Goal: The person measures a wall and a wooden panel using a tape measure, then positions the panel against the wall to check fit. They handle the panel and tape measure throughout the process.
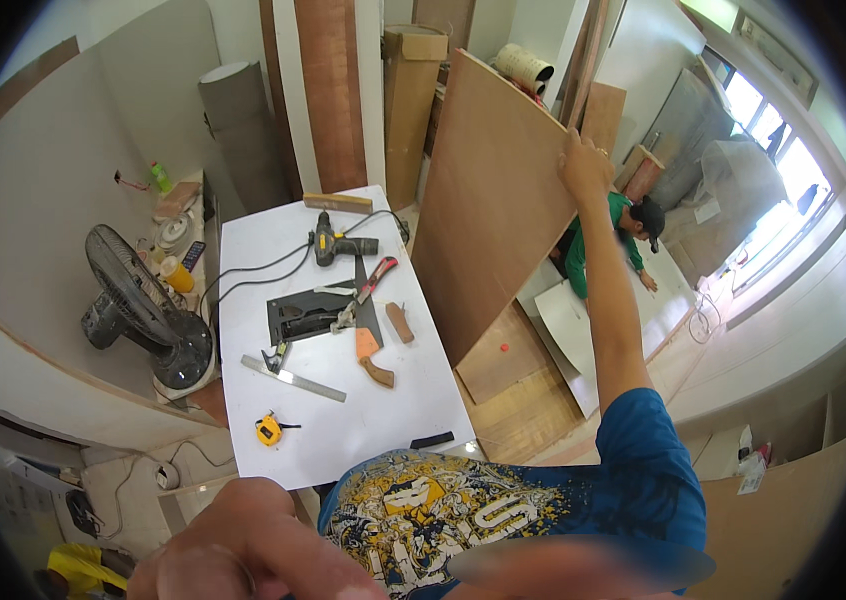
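A tall brown plywood board (488, 200) stands tilted to the right of the table. My right arm reaches far out, and my right hand (586, 168) grips the board's upper right edge. Close to the view at the bottom, my left hand (243, 545) is raised with curled fingers; what they hold, if anything, is hidden. The white-topped table (373, 430) bears a power drill (336, 243), a red-and-black handled tool (380, 274), a saw's orange-and-brown handle (373, 358), a combination square (293, 378) and a yellow tape measure (269, 429).
Beyond the board, a person in green (633, 235) leans over a large white sheet (658, 315). At left, a black fan (158, 310) stands by a cluttered ledge. Tall cartons (413, 110) are behind. Someone in yellow (83, 570) shows at lower left. Cables cross the floor.
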